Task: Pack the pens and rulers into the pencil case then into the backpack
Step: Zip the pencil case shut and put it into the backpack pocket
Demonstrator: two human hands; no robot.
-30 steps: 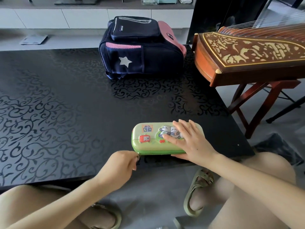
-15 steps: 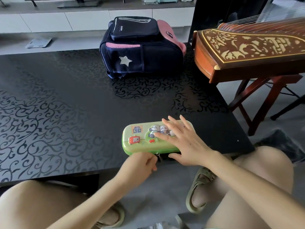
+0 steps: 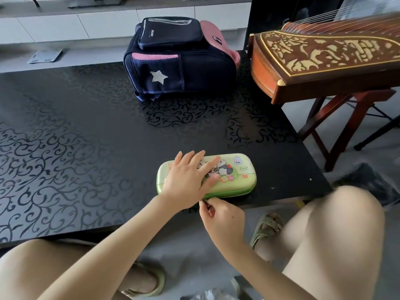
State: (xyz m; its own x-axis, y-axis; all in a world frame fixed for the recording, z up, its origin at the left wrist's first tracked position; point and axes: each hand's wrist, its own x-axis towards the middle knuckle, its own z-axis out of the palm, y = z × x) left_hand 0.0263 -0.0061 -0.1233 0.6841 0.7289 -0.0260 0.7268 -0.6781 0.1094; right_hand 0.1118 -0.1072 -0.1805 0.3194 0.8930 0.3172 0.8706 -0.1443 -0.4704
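A black table (image 3: 65, 148) with a scrolled pattern is seen across the left and middle. On its far side, well beyond the fingertips, a navy and pink backpack (image 3: 194, 76) with a silver star is stood; its pockets are zipped shut.

The left hand (image 3: 186, 182) is laid palm-down on the left half of the green pencil case (image 3: 238, 176). Its fingers (image 3: 194, 161) are held straight and slightly spread, pointing away over the cartoon print, and the thumb is stretched out to the right along the lid. The case is lain flat near the table's front edge, under these fingers, with its right half left uncovered.

Just below the left thumb, at the case's near seam, the right hand (image 3: 225, 219) is placed. A small zip tab (image 3: 204, 200) is pinched between its thumb and forefinger, and the other fingers are curled in beneath. Whether the seam is fully closed cannot be told.

Far to the right of both hands, a carved wooden zither (image 3: 324, 61) is borne on a red-brown stand beside the table.
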